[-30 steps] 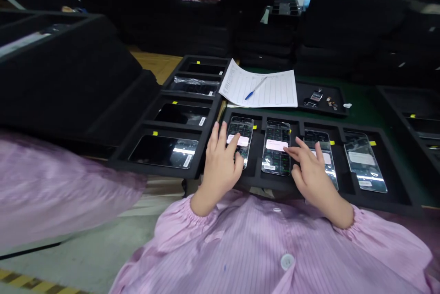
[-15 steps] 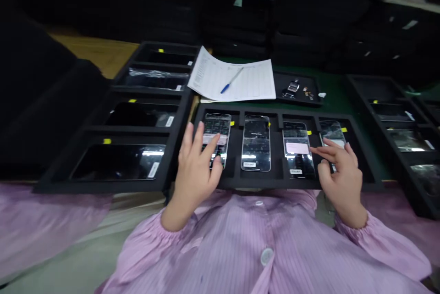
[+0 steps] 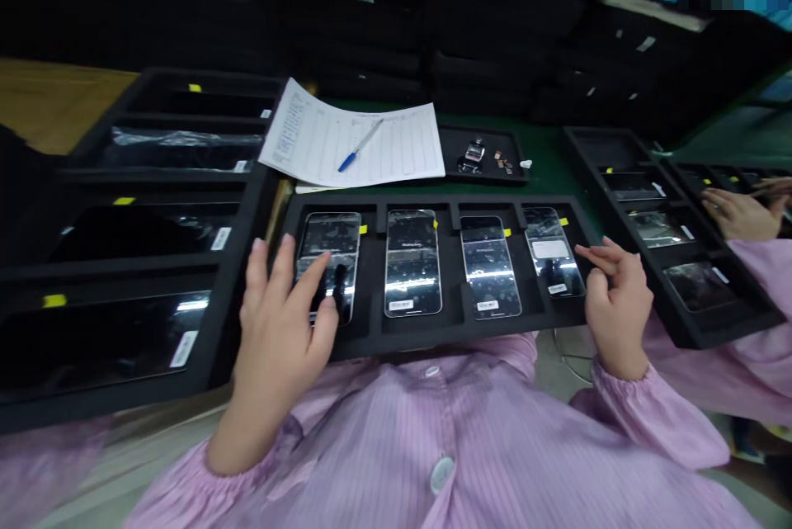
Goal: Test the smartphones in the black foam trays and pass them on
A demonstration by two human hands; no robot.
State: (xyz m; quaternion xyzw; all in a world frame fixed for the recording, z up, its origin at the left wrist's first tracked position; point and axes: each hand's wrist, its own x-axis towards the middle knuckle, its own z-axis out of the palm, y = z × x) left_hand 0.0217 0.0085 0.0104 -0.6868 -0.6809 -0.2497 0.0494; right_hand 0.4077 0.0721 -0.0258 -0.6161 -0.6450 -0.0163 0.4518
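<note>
Head view: a workbench with a green mat (image 3: 544, 133) under black foam trays, with stacks of black foam trays (image 3: 371, 59) at 12 o'clock beyond. A ruled paper sheet (image 3: 352, 141) lies at 12 o'clock with a blue pen (image 3: 359, 147) across it. A small black tray of parts (image 3: 488, 170) sits at 1 o'clock.

Directly ahead, a four-slot foam tray (image 3: 365, 343) holds four glass-faced smartphones, one per slot, upright in the frame and evenly spaced. Further foam trays lie at 9 o'clock (image 3: 228, 265) and 3 o'clock (image 3: 711, 331).

The left hand (image 3: 278, 339) is spread over the leftmost smartphone (image 3: 327, 265), fingertips (image 3: 322, 263) on its glass. Whether it grips cannot be told. The right hand (image 3: 619, 302) is narrowly curled and holds nothing visible, its index finger (image 3: 587, 252) just beside the rightmost smartphone (image 3: 553, 252), which carries a white slip (image 3: 549, 249).

A co-worker's hand (image 3: 739, 215) works the tray at 3 o'clock.

Finding: fingertip contact suits bare glass. Wrists should stay raised, clear of neighbouring slots.
</note>
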